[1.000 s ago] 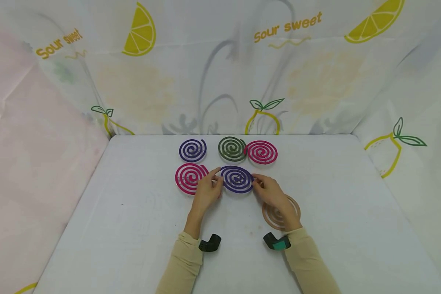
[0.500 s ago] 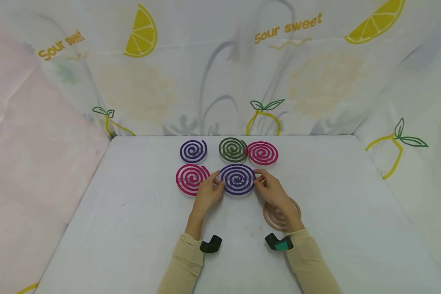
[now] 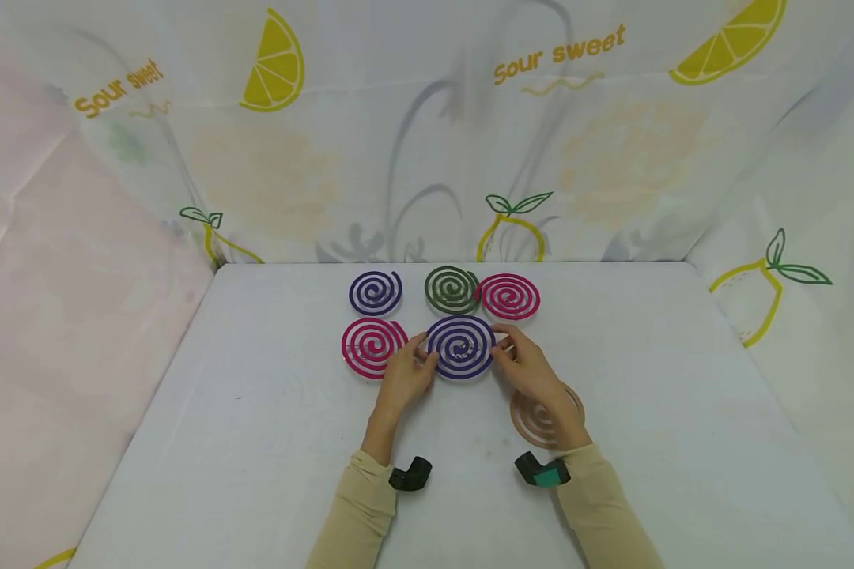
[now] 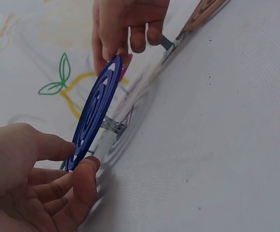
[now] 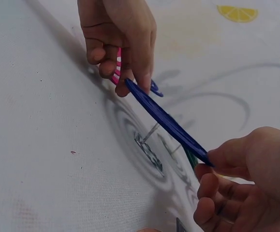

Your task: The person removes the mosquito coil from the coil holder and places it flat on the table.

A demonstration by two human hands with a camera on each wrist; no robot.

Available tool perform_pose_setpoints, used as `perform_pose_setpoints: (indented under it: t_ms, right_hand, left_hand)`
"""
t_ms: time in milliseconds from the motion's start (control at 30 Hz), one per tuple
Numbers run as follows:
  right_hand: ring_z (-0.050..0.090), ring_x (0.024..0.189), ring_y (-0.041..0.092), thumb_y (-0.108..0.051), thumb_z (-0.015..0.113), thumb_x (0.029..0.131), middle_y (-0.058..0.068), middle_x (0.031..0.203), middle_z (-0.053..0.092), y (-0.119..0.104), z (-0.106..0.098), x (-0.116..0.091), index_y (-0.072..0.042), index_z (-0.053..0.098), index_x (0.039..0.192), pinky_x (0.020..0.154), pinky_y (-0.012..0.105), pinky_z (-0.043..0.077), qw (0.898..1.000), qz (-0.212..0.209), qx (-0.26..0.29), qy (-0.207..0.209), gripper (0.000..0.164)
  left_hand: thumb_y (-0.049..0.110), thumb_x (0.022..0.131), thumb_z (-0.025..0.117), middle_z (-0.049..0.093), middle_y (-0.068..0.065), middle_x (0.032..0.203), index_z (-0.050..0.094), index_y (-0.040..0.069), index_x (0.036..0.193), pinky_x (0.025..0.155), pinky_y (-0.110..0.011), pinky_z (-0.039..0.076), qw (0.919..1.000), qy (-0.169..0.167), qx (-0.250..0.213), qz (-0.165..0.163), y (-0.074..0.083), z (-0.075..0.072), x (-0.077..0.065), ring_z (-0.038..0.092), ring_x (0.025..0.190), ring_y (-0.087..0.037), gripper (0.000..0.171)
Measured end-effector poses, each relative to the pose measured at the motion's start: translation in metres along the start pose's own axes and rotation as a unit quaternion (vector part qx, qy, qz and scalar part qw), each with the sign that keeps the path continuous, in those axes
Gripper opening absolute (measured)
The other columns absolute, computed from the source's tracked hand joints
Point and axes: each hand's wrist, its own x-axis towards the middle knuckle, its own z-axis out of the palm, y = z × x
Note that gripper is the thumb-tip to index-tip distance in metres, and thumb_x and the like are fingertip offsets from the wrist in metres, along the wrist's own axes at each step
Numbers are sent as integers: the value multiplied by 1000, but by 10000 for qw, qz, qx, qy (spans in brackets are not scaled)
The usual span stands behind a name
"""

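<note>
A purple-blue mosquito coil (image 3: 460,348) is held at its left and right rims by both hands. My left hand (image 3: 402,375) pinches the left rim between thumb and fingers. On the opposite rim, my right hand (image 3: 529,371) does likewise. In the left wrist view, the coil (image 4: 94,113) is seen nearly edge-on above the white surface, with a small metal stand (image 4: 111,124) under its middle. The right wrist view also shows that stand (image 5: 148,153) beneath the coil. Whether the coil rests on the stand cannot be told.
A pink coil (image 3: 374,345) lies beside my left hand. Behind are a smaller purple coil (image 3: 374,292), a green coil (image 3: 451,288) and another pink coil (image 3: 510,296), the last two touching or overlapping. My right forearm partly covers a brown coil (image 3: 541,412). A printed cloth backs the table (image 3: 256,458).
The held purple-blue coil was tilted a second ago and now looks rounder and flatter from above. Both hands have stayed at its rims with only slight shifts.
</note>
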Motion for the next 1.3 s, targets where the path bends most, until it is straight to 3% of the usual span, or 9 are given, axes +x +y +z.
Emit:
perform_pose_setpoints:
  t_ms: [367,667,967,1167,1300]
  right_hand:
    - [48,66,6,-10,55,94,14,95,60,0,-1,-1,-6,48,130,56,19,39,9999,-45,104,-39,37]
    - [48,64,6,-8,55,94,14,94,60,0,-2,-2,-6,48,130,55,19,39,9999,-65,119,-30,36]
    - [48,63,7,-8,55,94,14,92,61,-1,-3,-2,-6,49,128,54,20,40,9998,-89,189,31,35]
    - [49,62,7,-10,53,95,15,93,61,-4,-4,-3,-5,51,127,54,20,41,9997,-31,259,43,33]
    - [48,61,5,-9,53,95,16,92,62,-5,-6,-3,-4,51,126,53,20,41,9994,-25,336,9,32]
  left_hand:
    - [16,91,60,67,-7,85,47,4,135,69,-30,51,10000,-20,-26,13,0,1,-1,56,44,-8,47]
    - [19,90,61,70,-5,85,53,8,131,66,-29,47,9991,196,377,30,4,-2,-2,56,56,-7,43]
    - [18,91,60,71,-6,82,50,7,132,81,-37,48,9999,18,12,161,4,-6,-2,57,49,-7,44]
    - [22,93,58,70,-5,83,49,12,133,70,-28,45,9994,-129,-263,-170,7,-9,-3,60,51,-12,43]
    - [23,94,57,71,-5,82,49,11,132,65,-26,43,9994,-131,-251,-176,8,-11,-3,61,52,-15,41]
